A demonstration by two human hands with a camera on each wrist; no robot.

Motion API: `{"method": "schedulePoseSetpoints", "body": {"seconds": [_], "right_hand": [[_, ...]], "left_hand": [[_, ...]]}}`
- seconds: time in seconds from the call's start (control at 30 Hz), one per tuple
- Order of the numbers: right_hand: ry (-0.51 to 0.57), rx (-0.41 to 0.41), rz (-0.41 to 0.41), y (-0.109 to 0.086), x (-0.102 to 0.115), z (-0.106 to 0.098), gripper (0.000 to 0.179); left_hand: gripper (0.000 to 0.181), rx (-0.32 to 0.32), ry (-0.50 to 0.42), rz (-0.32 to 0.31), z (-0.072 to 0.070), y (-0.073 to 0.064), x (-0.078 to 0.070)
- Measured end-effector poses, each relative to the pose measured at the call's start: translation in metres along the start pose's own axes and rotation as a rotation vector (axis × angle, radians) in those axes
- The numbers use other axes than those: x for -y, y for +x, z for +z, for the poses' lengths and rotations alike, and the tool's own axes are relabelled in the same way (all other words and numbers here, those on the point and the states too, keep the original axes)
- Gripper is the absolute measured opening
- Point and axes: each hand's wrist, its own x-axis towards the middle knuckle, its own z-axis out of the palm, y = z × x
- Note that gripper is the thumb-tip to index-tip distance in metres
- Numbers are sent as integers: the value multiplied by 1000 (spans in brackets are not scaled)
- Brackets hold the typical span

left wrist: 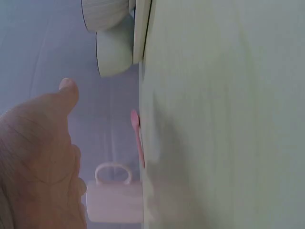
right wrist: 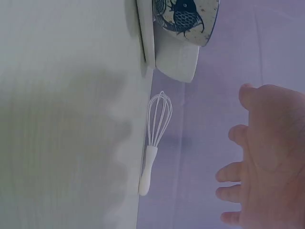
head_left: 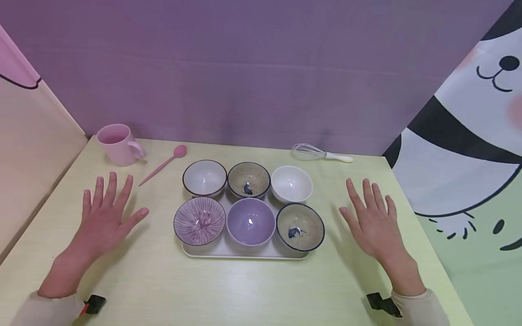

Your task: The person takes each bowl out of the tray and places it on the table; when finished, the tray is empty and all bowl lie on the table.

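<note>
Wide, empty: our left hand (head_left: 103, 222), right hand (head_left: 375, 226); six multicoloured, round, ceramic-looking bowls (head_left: 250, 222) already stand on white, rectangular tray (head_left: 216, 251).

The person's sleeves were a plain, pale beige: the left sleeve (head_left: 49, 311) toward the left edge of the table (head_left: 244, 290), the right sleeve (head_left: 422, 311) toward its right edge. Both ended at the wrist. A small, angular black block (head_left: 96, 304) jutted from the left one's inner side, beside a narrow red strip (head_left: 84, 309). A longer, jagged black piece (head_left: 384, 305) sat on the right one's inner side. The left hand (head_left: 103, 217) and right hand (head_left: 375, 224) were bare.
</note>
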Motion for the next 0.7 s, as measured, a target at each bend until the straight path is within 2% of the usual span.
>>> {"method": "schedulePoseSetpoints", "body": {"seconds": [0.2,0.33,0.57,0.7], "right_hand": [[-9,-62,-2,4,8,5,68],[29,-106,-16,9,15,7,65],[144,-194,-32,18,27,10,59],[188,-206,-24,24,31,14,58]], "left_hand": [[92,-49,-87,29,11,-5,-18],[90,-64,-146,56,17,-8,-28],[89,-46,-262,75,27,-13,-44],[91,-44,-335,74,34,-16,-51]]}}
